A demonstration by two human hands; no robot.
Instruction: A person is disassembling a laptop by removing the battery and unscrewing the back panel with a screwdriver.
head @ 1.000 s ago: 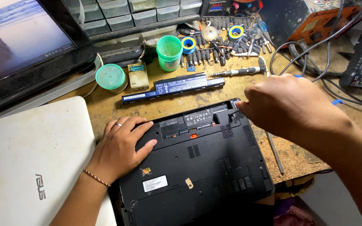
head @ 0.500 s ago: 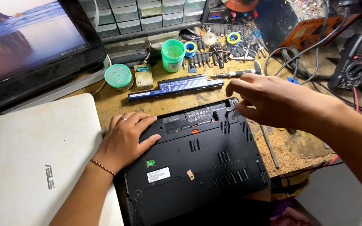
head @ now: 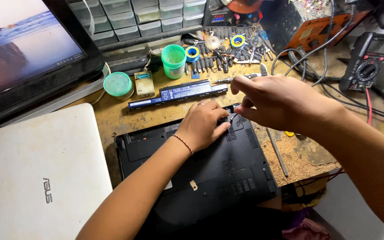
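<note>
Both my hands meet at the back edge of the upturned matte black plastic laptop (head: 210,173).

Nearest me, its vented underside lies flat on the scarred wooden bench (head: 303,155), beside a closed white laptop (head: 41,178). My left hand (head: 205,124) presses flat on the casing; my right hand (head: 276,100) pinches fingertips together just beside it, on something too small to make out. Beyond lies a long black battery bar (head: 178,92), then a green plastic cup (head: 174,60).

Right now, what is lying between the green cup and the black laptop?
In the head view, a long black battery pack lies on the wooden bench between the green cup and the upturned black laptop.
</note>
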